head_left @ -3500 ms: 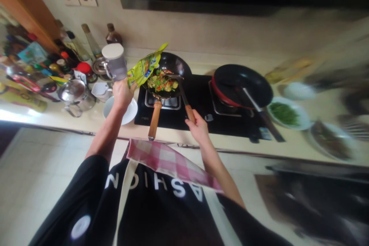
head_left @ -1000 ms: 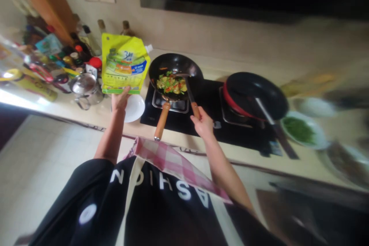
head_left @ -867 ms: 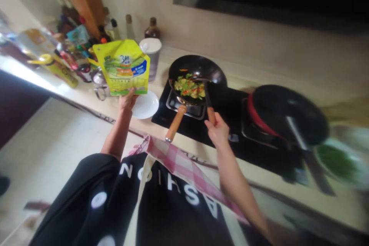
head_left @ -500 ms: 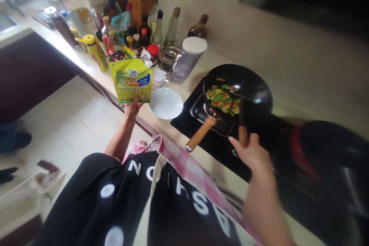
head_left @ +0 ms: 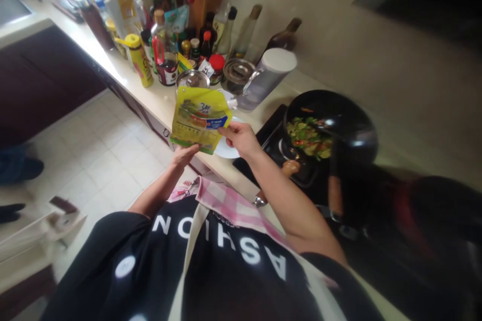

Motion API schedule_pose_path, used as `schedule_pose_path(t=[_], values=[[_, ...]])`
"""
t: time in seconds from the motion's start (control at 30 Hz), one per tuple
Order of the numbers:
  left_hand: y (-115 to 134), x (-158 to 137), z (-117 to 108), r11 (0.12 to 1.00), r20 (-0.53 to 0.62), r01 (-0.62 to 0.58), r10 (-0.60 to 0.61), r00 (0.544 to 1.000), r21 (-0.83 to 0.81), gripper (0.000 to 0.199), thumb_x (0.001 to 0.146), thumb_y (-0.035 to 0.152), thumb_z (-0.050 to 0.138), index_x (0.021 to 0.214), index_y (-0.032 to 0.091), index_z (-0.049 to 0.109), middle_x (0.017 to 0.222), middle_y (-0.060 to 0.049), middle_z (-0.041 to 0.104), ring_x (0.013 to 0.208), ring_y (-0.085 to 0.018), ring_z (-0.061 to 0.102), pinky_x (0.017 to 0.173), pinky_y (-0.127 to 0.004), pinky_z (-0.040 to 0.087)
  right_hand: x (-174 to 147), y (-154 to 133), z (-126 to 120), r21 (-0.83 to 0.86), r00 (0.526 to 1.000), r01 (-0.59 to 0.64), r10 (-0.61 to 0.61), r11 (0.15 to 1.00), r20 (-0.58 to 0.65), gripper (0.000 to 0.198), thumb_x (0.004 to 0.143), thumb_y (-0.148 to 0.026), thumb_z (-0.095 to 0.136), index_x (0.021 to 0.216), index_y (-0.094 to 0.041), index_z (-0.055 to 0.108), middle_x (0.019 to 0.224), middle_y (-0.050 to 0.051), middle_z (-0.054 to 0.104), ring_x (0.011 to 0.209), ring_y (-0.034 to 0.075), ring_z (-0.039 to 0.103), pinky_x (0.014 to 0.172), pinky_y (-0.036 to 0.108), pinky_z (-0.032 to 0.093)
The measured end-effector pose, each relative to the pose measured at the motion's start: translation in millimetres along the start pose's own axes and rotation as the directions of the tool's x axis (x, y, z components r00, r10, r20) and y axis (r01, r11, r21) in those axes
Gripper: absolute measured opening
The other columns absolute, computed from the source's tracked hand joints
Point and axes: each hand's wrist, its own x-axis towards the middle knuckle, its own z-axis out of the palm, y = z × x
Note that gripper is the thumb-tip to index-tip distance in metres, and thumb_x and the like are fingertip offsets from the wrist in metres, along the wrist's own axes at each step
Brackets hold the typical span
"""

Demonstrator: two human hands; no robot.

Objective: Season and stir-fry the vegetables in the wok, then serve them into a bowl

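Note:
A yellow-green seasoning pouch (head_left: 199,118) is held up over the counter's front edge. My left hand (head_left: 185,154) is closed on its bottom edge. My right hand (head_left: 241,138) pinches the pouch's right side, with the fingertips partly behind it. Below and behind the pouch, a white plate (head_left: 228,149) is mostly covered. To the right, the black wok (head_left: 354,115) on the stove holds cooked green vegetables with red bits (head_left: 311,135). A spatula (head_left: 335,193) with a wooden handle leans in the wok, untouched by either hand.
Bottles and jars crowd the back counter, among them a yellow bottle (head_left: 140,60) and a red-lidded jar (head_left: 216,67). A plastic pitcher (head_left: 269,77) stands by the wok. The wok's wooden handle (head_left: 290,167) points toward me. A dark pan with a red rim (head_left: 410,215) is at right.
My right hand has let go of the spatula and moved left to the pouch. The spatula now rests in the wok. My left hand still holds the pouch, and the view has shifted.

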Motion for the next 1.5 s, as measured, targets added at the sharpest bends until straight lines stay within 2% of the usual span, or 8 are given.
schedule_pose_path(t=[0.3,0.53,0.8,1.0,1.13,1.3,1.43,1.5], values=[[84.7,-5.8,-51.6,0.849,-0.019,-0.194,0.233,0.972,0.491,0.047,0.052,0.023,0.096,0.095,0.017,0.079,0.094,-0.009,0.077,0.086,-0.022,0.072,0.071,-0.027,0.056,19.9,8.8,10.9,-0.234,0.996,0.07,-0.056,0.97,0.069,0.046,0.071,-0.063,0.074,0.068,-0.018,0.066,0.052,0.0,0.055,0.046,0.01,0.046,0.046,0.023,0.034],[69.9,31.3,-35.1,0.746,-0.256,-0.211,0.457,0.852,0.632,0.011,0.068,0.023,0.073,0.075,0.016,0.075,0.065,0.0,0.068,0.053,-0.011,0.056,0.05,-0.022,0.047,-35.9,-3.6,-55.2,-0.52,0.932,0.174,-0.31,0.836,-0.186,0.058,0.081,-0.041,0.071,0.135,-0.021,0.065,0.122,0.011,0.071,0.077,0.018,0.068,0.073,0.032,0.056],[47.0,77.6,-22.0,0.598,-0.319,-0.121,0.576,0.753,0.792,0.015,0.078,0.021,0.061,0.084,0.016,0.073,0.076,-0.002,0.069,0.069,-0.015,0.066,0.065,-0.024,0.054,-170.6,48.8,-197.1,-0.625,0.645,-0.628,-0.139,0.464,-0.751,0.063,0.072,-0.046,0.076,0.124,-0.014,0.059,0.118,0.024,0.068,0.111,0.039,0.065,0.096,0.053,0.049],[42.8,106.8,-14.8,0.434,-0.242,-0.045,0.582,0.777,0.9,0.011,0.082,0.02,0.06,0.087,0.015,0.068,0.077,-0.003,0.069,0.076,-0.017,0.067,0.078,-0.028,0.055,-178.9,73.2,-197.7,0.24,0.646,-0.517,0.558,0.822,-0.521,0.048,0.071,-0.04,0.078,0.109,-0.023,0.052,0.078,0.004,0.065,0.064,0.017,0.061,0.054,0.027,0.047],[44.8,104.6,-25.4,0.401,-0.232,-0.042,0.61,0.758,0.915,0.023,0.075,0.018,0.07,0.096,0.016,0.063,0.091,-0.004,0.071,0.08,-0.017,0.069,0.082,-0.029,0.055,-174.6,67.3,-198.8,0.517,0.75,-0.289,0.527,0.805,-0.4,0.034,0.077,-0.039,0.072,0.101,-0.021,0.056,0.055,-0.011,0.035,0.042,0.004,0.023,0.04,0.014,0.016],[42.4,59.7,-23.9,0.422,-0.257,-0.089,0.692,0.675,0.902,0.025,0.078,0.023,0.069,0.1,0.018,0.057,0.09,-0.004,0.067,0.073,-0.016,0.066,0.071,-0.029,0.057,-211.0,42.7,-230.2,0.37,0.743,-0.263,0.431,0.891,-0.511,0.041,0.073,-0.029,0.076,0.111,-0.02,0.063,0.065,-0.004,0.055,0.044,0.004,0.032,0.04,0.015,0.019],[19.5,12.4,25.3,0.618,-0.072,-0.133,0.295,0.953,0.775,0.02,0.087,0.034,0.065,0.097,0.018,0.061,0.076,-0.001,0.065,0.061,-0.014,0.062,0.059,-0.026,0.054,-229.3,-1.4,-281.9,-0.041,0.689,-0.504,0.372,0.863,-0.622,0.051,0.087,-0.029,0.072,0.135,-0.014,0.066,0.058,-0.004,0.054,0.042,0.004,0.031,0.044,0.019,0.019],[2.2,-7.2,65.7,0.735,0.137,-0.006,-0.118,0.983,0.678,0.032,0.085,0.042,0.072,0.104,0.019,0.063,0.083,-0.005,0.069,0.066,-0.016,0.068,0.059,-0.027,0.056,-224.3,-34.3,-306.7,-0.385,0.679,-0.673,0.32,0.631,-0.661,0.049,0.092,-0.04,0.068,0.13,-0.009,0.071,0.057,-0.002,0.058,0.044,0.004,0.038,0.049,0.021,0.027]])
